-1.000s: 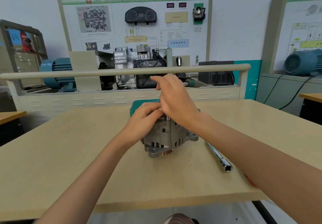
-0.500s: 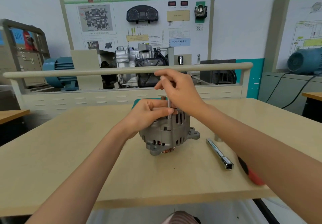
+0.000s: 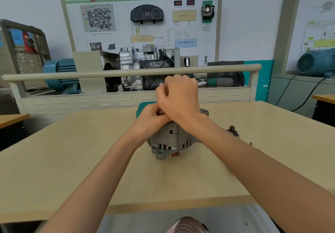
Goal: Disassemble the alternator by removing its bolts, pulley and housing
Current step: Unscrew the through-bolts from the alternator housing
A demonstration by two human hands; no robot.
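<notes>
The counter carries the alternator, standing at its middle on its pulley end. My left hand grips its top. My right hand is above, fingers curled; what they pinch I cannot tell.

Bright, even indoor light, source unseen. Soft faint shadows under forearms on bench. Wide-angle bending at edges; wall board lettering soft; slight overall blur, no harsh glare.
</notes>
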